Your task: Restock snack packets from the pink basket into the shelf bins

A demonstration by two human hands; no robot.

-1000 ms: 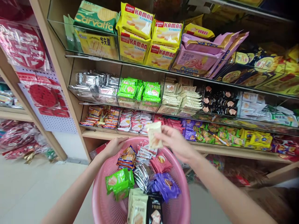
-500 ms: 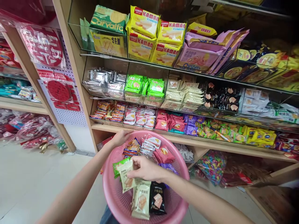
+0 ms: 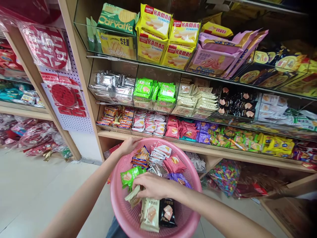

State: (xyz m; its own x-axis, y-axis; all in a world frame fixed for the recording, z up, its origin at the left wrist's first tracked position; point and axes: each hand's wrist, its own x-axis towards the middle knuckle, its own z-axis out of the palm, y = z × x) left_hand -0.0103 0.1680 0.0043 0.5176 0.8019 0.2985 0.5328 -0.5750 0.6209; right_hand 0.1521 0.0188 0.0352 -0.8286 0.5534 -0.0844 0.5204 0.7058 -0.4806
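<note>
A pink plastic basket full of small wrapped snacks is right in front of me. My left hand grips its far left rim. Over the middle of the basket, my right hand pinches a cream snack packet, which is tilted and partly hidden by the fingers. Below the hand lie another cream packet and a black packet. Around it sit green packets, orange packets, white packets, red packets, a silver packet and a purple packet.
Beyond the basket, a shelf unit holds snacks in clear compartments, with cream packets in the middle row. Larger yellow packs stand above. A bag of colourful pieces lies underneath. Red decorations hang at the left.
My right hand has lowered and tipped the cream packet, turning its printed front from view. The silver packet and more of the green ones now show. My left hand stays on the rim.
</note>
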